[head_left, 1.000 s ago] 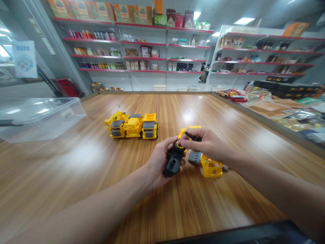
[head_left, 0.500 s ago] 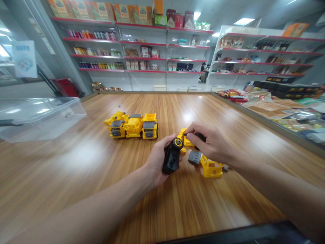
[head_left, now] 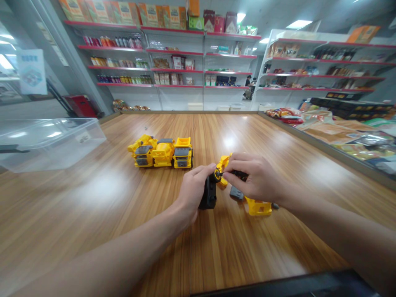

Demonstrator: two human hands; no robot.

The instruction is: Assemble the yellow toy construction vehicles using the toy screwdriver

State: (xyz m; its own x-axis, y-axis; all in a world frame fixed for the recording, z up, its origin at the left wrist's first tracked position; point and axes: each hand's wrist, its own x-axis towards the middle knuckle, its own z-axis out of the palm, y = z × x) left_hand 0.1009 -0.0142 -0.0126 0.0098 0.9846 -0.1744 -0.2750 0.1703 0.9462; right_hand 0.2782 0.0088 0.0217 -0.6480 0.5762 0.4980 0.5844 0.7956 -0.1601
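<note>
Two hands working close together just right of centre, low over a wooden table (head_left: 93, 194). The left hand (head_left: 194, 192) is clamped around a black plastic toy part (head_left: 209, 197), which it holds upright, clear of the tabletop, with a yellow round hub (head_left: 217, 175) at its upper end. The right hand (head_left: 256, 177) pinches a small dark piece between thumb and fingers, most of it hidden by the grip (its exact kind cannot be told), and brings its tip to the hub. The two hands are nearly touching there.

Just beyond the hub lies a yellow toy section (head_left: 223, 167). To the right sit a grey part (head_left: 236, 193) and a yellow dump bed (head_left: 258, 208).

Good technique here appears to depend on a firm left-hand grip, with the hub kept square to the small piece and the pressure applied slowly along one line (a slip at this scale is easily made).

Upper centre: three yellow toy trucks (head_left: 162, 152) stand side by side. Far left: a clear plastic bin (head_left: 49, 144). Background: red-edged shelves (head_left: 173, 51) of packaged goods.
</note>
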